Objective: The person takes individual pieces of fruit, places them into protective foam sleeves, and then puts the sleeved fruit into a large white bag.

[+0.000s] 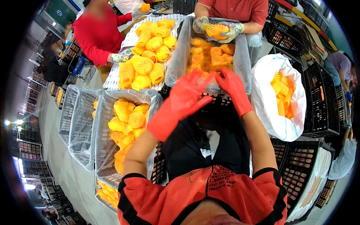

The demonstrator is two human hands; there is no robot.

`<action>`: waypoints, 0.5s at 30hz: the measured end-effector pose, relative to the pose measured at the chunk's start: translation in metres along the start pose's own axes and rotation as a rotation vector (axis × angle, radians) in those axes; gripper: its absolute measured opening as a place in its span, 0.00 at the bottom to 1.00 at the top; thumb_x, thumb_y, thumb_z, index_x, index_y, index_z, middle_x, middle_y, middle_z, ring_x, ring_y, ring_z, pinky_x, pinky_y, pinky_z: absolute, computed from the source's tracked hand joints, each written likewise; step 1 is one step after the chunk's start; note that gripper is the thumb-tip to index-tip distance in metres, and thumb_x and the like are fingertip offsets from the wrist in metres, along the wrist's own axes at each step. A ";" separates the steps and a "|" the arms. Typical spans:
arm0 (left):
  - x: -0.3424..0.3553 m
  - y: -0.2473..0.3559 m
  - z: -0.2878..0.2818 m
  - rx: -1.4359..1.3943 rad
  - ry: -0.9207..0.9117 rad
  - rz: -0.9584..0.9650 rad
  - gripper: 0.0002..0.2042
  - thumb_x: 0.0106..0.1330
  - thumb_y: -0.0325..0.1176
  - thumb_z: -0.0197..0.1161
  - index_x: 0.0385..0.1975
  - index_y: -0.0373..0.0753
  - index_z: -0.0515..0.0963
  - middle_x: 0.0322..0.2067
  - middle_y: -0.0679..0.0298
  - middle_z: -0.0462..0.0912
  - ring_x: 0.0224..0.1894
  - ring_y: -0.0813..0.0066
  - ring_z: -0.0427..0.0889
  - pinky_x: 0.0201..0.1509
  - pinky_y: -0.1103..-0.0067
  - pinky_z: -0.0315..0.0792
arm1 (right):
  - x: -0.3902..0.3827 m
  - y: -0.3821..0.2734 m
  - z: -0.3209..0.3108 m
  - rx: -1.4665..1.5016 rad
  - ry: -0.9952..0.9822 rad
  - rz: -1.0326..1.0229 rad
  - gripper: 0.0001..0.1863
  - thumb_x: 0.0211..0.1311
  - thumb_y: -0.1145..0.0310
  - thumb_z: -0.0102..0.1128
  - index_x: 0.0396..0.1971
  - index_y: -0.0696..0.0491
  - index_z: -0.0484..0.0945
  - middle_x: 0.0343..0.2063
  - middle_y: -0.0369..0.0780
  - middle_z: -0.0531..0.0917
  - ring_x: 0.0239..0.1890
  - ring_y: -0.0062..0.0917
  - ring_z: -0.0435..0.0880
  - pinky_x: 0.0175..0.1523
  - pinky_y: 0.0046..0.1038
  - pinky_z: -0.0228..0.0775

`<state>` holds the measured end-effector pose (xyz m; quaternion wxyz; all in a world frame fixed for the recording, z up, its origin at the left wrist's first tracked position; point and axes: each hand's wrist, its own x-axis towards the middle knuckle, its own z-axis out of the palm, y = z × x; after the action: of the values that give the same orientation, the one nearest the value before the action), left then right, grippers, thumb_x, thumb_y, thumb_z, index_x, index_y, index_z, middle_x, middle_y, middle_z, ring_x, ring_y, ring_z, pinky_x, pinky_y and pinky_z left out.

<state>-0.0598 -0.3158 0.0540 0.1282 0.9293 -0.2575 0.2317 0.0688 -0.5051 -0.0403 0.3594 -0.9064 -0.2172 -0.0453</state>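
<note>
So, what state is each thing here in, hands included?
Left hand: red-gloved, open, slightly blurred
Right hand: red-gloved, fingers partly bent, seemingly empty
Middle crate: lined, open-topped, holding netted fruit
Crate near left forearm: lined, open-topped, holding netted fruit
Fruit pile: netted, heaped
Sack: white, open, yellow netting inside
Lifted fruit: netted, held by a co-worker

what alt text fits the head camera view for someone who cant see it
A red-gloved left hand and red-gloved right hand, seemingly empty, are above the near edge of a lined crate of netted fruit. Opposite, a co-worker holds a single fruit; a white sack of yellow netting stands at right.
</note>
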 end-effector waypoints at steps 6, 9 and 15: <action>-0.041 -0.081 0.055 0.060 -0.071 -0.125 0.34 0.55 0.43 0.71 0.62 0.40 0.71 0.50 0.52 0.79 0.58 0.52 0.74 0.68 0.58 0.62 | 0.004 -0.004 -0.002 0.375 -0.055 0.035 0.17 0.66 0.62 0.60 0.47 0.58 0.81 0.34 0.41 0.86 0.37 0.29 0.84 0.42 0.30 0.75; -0.039 -0.075 0.065 0.053 -0.002 -0.094 0.28 0.50 0.38 0.73 0.54 0.40 0.76 0.41 0.58 0.81 0.51 0.58 0.78 0.67 0.58 0.63 | 0.010 0.009 -0.002 0.666 -0.133 0.093 0.15 0.68 0.65 0.59 0.48 0.59 0.80 0.33 0.36 0.84 0.36 0.19 0.82 0.43 0.24 0.74; -0.039 -0.082 0.076 0.036 0.018 -0.121 0.27 0.47 0.35 0.73 0.51 0.40 0.79 0.33 0.62 0.82 0.43 0.62 0.81 0.61 0.62 0.70 | 0.082 0.017 0.002 0.580 -0.297 0.077 0.18 0.68 0.65 0.57 0.52 0.60 0.78 0.34 0.37 0.83 0.38 0.20 0.81 0.46 0.24 0.73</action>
<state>-0.0176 -0.2584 -0.0398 0.1277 0.9432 -0.1953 0.2366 0.1494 -0.4851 -0.0331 0.5685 -0.7705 -0.2368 0.1647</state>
